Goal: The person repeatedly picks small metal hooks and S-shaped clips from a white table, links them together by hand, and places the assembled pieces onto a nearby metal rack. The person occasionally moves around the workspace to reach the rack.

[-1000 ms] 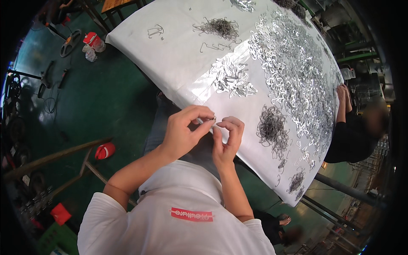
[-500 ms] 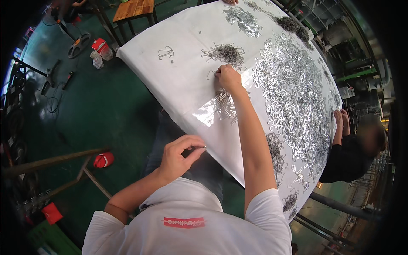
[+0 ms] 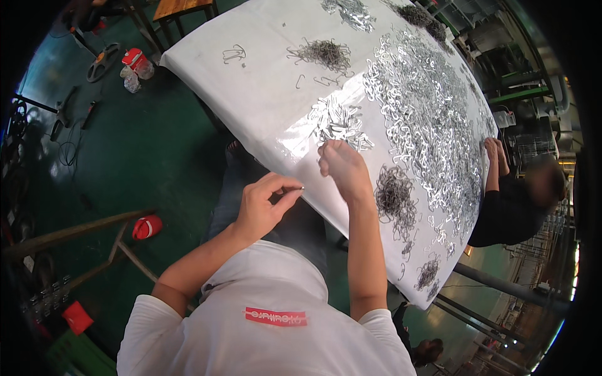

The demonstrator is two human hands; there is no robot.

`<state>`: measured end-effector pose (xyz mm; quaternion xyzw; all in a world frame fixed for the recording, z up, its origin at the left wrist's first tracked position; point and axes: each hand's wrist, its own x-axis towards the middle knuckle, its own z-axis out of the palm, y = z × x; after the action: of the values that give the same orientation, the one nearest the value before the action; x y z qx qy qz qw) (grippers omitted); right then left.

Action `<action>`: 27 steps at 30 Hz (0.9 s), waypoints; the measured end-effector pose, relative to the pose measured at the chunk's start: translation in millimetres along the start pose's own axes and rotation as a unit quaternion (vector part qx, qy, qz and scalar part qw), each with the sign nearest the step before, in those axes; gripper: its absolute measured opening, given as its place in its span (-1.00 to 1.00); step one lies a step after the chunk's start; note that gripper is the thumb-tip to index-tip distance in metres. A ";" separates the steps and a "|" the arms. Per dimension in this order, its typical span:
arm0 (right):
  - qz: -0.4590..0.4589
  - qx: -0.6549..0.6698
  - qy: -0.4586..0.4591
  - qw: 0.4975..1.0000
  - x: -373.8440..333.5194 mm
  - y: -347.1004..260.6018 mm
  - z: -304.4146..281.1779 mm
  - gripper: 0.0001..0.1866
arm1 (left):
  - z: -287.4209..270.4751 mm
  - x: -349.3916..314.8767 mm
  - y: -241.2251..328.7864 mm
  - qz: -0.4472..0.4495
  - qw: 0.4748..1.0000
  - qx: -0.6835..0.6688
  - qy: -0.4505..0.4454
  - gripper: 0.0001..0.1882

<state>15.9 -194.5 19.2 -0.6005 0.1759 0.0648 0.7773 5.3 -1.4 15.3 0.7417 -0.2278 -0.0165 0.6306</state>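
White table [image 3: 257, 94] lies beneath right hand [image 3: 345, 166], grasp indeterminate. Left hand [image 3: 263, 200] pinches metal piece [image 3: 302, 188]: likely light, stiff; grip mid-length.

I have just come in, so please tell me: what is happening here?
At a white table, one person's left hand pinches a tiny piece, too small to identify. The right hand is near a pile of silver pieces; whether it holds anything is unclear. Dark wire hooks lie in heaps nearby. On the right, a co-worker's hands are at the table's edge.
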 end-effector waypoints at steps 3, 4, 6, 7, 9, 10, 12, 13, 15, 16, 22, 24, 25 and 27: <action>-0.038 0.039 0.024 0.998 -47.3 4.8 19.3 -0.87 | 3.8 -3.1 1.2 0.004 1.000 -0.006 -0.002 -0.85; -0.046 0.049 0.034 0.997 -58.9 6.6 24.9 -0.88 | 4.7 -4.3 1.9 0.002 1.000 -0.009 -0.003 -0.85; -0.057 0.073 0.042 0.995 -74.9 10.5 32.5 -0.90 | 6.0 -6.7 3.8 -0.002 1.000 -0.012 -0.007 -0.85; -0.066 0.074 0.044 0.994 -79.1 12.5 34.6 -0.90 | 6.5 -7.5 4.9 -0.005 1.000 -0.013 -0.011 -0.85; -0.086 0.073 0.049 0.992 -84.3 16.9 36.5 -0.91 | 7.8 -9.0 7.3 -0.003 1.000 -0.017 -0.016 -0.84; -0.105 0.058 0.059 0.991 -84.5 18.8 36.4 -0.91 | 8.5 -9.4 8.5 0.000 1.000 -0.020 -0.016 -0.83; -0.141 0.028 0.076 0.987 -83.1 22.8 36.8 -0.89 | 8.5 -10.2 10.5 0.002 1.000 -0.018 -0.018 -0.82; -0.156 0.023 0.079 0.984 -83.3 24.5 36.6 -0.91 | 8.7 -11.1 11.5 0.001 1.000 -0.014 -0.020 -0.81; -0.185 0.011 0.084 0.979 -83.6 27.5 36.4 -0.95 | 10.3 -13.3 12.6 0.003 1.000 -0.019 -0.018 -0.78; -0.218 -0.017 0.097 0.971 -83.6 29.5 37.3 -0.95 | 11.3 -14.4 12.6 0.006 1.000 -0.027 -0.015 -0.76; -0.316 -0.125 0.156 0.927 -88.2 38.6 33.6 -0.96 | 10.8 17.8 -15.3 0.048 0.998 0.049 0.002 -0.77; -0.307 -0.122 0.160 0.930 -91.1 40.7 32.0 -0.96 | 20.0 51.8 -34.5 0.088 0.993 0.080 -0.004 -0.85; -0.303 -0.120 0.163 0.931 -92.2 41.2 31.5 -0.96 | 28.8 69.4 -43.1 0.117 0.989 0.091 -0.010 -0.87; -0.296 -0.119 0.157 0.935 -95.2 41.7 30.1 -0.96 | 45.9 99.2 -58.8 0.152 0.980 0.126 -0.028 -0.90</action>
<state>-79.7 -143.9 21.2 -0.7160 0.1014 -0.2428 0.6466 98.5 -73.6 -23.4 0.7710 -0.3558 0.0873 0.5209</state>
